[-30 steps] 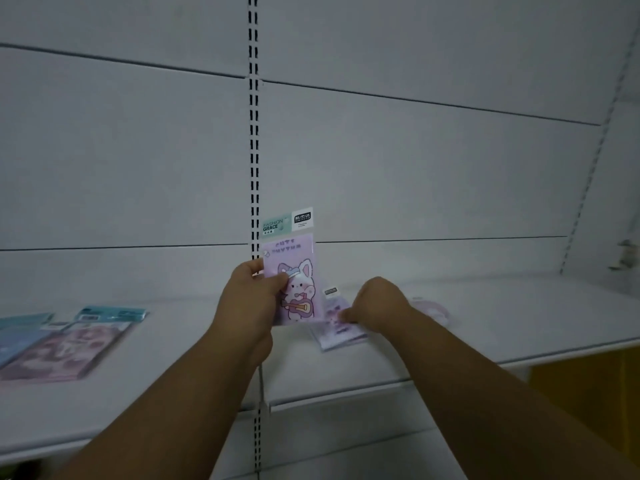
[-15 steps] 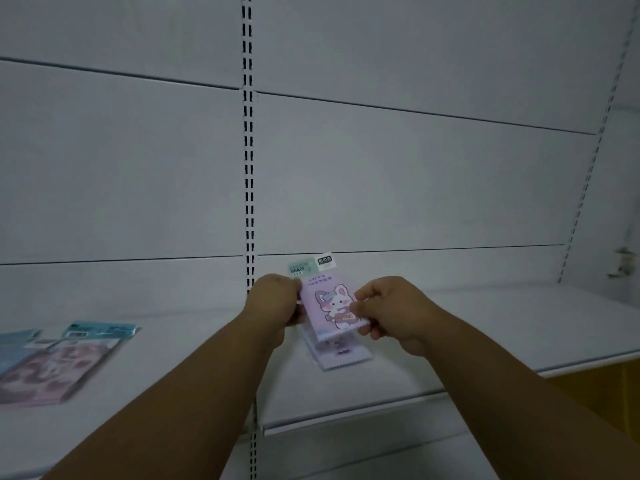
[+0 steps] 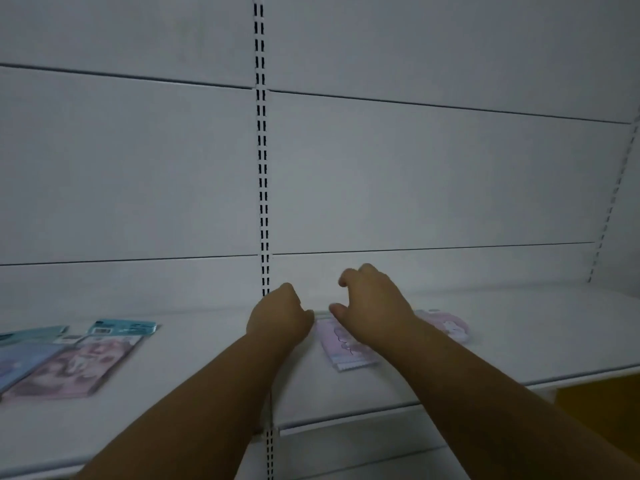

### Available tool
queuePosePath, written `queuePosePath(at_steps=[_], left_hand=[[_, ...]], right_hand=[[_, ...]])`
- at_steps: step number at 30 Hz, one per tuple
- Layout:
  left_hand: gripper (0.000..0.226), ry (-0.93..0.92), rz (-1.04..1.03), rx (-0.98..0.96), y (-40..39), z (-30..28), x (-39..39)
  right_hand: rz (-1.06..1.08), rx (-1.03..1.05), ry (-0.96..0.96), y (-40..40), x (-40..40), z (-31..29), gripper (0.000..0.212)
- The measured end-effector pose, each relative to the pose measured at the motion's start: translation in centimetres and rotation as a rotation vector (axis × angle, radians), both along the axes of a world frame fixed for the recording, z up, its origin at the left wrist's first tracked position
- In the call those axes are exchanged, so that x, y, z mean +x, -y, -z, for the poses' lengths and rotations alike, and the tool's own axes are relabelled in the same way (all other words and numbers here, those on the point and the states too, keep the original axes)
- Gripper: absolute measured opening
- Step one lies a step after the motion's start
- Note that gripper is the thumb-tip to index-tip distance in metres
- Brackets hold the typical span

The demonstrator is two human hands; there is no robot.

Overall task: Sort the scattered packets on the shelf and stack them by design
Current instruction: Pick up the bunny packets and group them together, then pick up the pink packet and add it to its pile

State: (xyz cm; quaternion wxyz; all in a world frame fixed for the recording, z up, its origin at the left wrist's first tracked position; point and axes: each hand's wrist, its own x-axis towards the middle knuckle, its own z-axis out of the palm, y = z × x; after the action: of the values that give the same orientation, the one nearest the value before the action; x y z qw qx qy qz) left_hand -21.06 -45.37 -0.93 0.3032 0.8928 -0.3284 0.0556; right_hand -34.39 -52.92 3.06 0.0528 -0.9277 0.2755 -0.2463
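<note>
My left hand (image 3: pixel 278 318) is curled at the edge of the purple packets (image 3: pixel 346 344) stacked on the white shelf (image 3: pixel 519 327); whether it pinches them I cannot tell (fingers hidden). My right hand (image 3: pixel 374 306) hovers above, fingers spread loosely, holding nothing

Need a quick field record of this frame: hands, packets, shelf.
left hand: curled, at the left edge of the purple packet stack, grip not clear
right hand: fingers spread, over the stack, holding nothing
purple packet stack: flat on the shelf, between the hands
pink item: on the shelf, right of the stack, partly hidden by the right forearm
left piles: pink packets beside blue packets, lying flat
shelf: white, slotted upright behind
</note>
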Motion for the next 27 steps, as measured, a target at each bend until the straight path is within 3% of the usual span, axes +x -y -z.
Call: queuePosePath(at_steps=[6, 13, 18, 23, 27], left_hand=[[0.035, 0.134, -0.08, 0.087, -8.4, -0.7, 2.0], [0.036, 0.156, -0.224, 0.116, -21.7, -1.4, 7.9], [0.041, 0.237, -0.326, 0.219, -31.7, -0.7, 13.1], [0.079, 0.121, -0.331, 0.438, -37.1, 0.2, 17.2], [0.057, 0.142, -0.266, 0.444, -37.1, -0.1, 17.9]], right_hand=[[-0.234, -0.15, 0.102, -7.9, 4.6, -3.5, 0.045], [-0.397, -0.215, 0.106, -20.6, 11.5, -5.1, 0.047], [-0.399, -0.208, 0.079, -28.9, 16.4, -5.0, 0.047], [-0.31, -0.169, 0.026, -33.4, 19.3, -4.2, 0.045], [-0.212, -0.117, -0.028, -33.7, 19.9, -3.7, 0.045]])
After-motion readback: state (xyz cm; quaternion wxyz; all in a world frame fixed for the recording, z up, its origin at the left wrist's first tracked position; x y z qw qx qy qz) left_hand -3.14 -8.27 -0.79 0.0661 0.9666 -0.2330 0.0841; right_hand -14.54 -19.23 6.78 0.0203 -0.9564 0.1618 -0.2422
